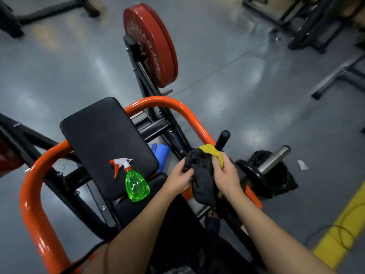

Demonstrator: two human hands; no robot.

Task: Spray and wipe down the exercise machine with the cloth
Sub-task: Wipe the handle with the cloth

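Off the pad (106, 139) edge, cloth (201, 180) in left hand (179, 179), right hand (227, 175).

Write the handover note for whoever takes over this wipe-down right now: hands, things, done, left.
Left hand: grip pinched on the dark cloth, at its left edge.
Right hand: grip closed round the cloth's right side, where a yellow part shows.
Spray bottle: green, lying on its side on the black pad, nobody touching it.
The cloth is bunched in the air beside the pad, above the orange frame.
Done: cannot tell; no wet or wiped patch shows.
Left: likely spray the pad and frame, then wipe them.
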